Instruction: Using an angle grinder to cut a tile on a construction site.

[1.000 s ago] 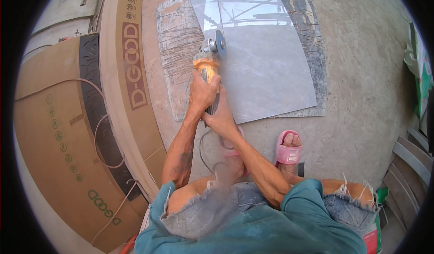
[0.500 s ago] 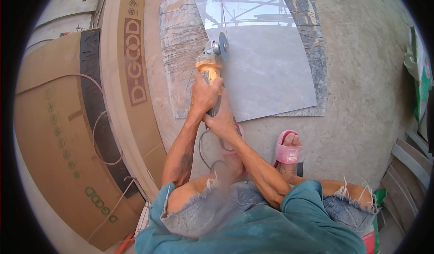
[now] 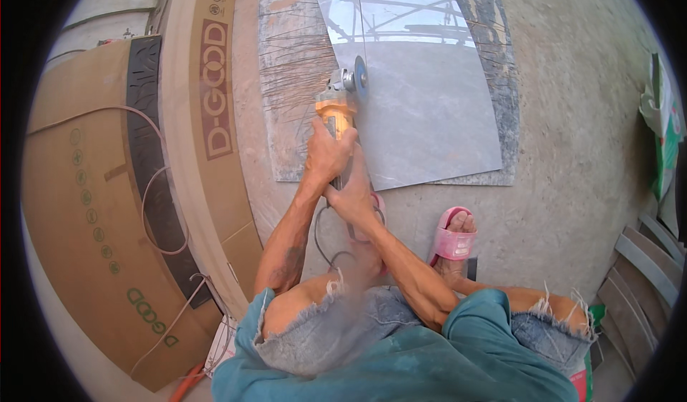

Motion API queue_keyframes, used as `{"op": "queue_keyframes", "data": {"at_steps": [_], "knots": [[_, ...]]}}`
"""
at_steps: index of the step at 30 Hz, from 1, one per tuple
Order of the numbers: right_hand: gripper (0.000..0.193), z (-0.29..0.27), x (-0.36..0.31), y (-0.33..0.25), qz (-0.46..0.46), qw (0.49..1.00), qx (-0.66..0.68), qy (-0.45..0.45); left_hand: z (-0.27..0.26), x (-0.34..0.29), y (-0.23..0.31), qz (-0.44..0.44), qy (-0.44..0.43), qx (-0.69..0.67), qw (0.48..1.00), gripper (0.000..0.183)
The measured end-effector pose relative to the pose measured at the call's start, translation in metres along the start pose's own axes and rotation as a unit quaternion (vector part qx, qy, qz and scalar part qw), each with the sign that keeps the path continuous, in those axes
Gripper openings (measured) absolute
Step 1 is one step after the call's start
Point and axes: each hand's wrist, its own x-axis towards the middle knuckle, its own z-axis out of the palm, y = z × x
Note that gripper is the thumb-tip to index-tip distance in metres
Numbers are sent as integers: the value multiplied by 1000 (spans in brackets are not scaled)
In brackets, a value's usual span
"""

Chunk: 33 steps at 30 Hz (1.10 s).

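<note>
A yellow and grey angle grinder [image 3: 335,108] points away from me, its blue disc [image 3: 361,77] standing on edge at the surface of a grey, glossy tile [image 3: 429,123]. A thin dark line runs over the tile from the disc to the far edge. My left hand [image 3: 329,151] is wrapped round the grinder's body just behind the yellow part. Closer to me, my right hand [image 3: 352,196] grips the rear of the body. Whether the disc touches the tile is hard to make out. A dark cord [image 3: 318,237] loops from the grinder's rear.
Under the tile lies a scratched, worn board [image 3: 293,80]. Long cardboard boxes [image 3: 79,187] line the left, with a thin hose [image 3: 145,209] across them. My pink-sandalled foot [image 3: 456,234] rests on the concrete floor. Curved grey strips [image 3: 637,280] and a green-white bag [image 3: 665,130] are at right.
The grinder has come slightly toward me along the tile, and the thin line behind its disc looks a little longer. Both hands keep their grip. The view has shifted a little.
</note>
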Motion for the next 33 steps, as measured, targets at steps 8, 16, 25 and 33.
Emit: {"op": "queue_keyframes", "data": {"at_steps": [8, 16, 25, 33], "knots": [[95, 2, -7, 12, -4, 1000, -19, 0, 2, -5, -9, 8, -6, -15, 1000, 70], [101, 1, -14, 13, 98, 995, -22, -28, 0, -12, -9, 5, -18, -13, 1000, 70], [115, 0, -29, 13, 110, 993, -36, -39, 0, -23, -18, 21, -31, -3, 999, 68], [109, -2, -24, 0, 81, 993, -89, -14, 2, -14, -20, 10, -27, -15, 999, 72]]}}
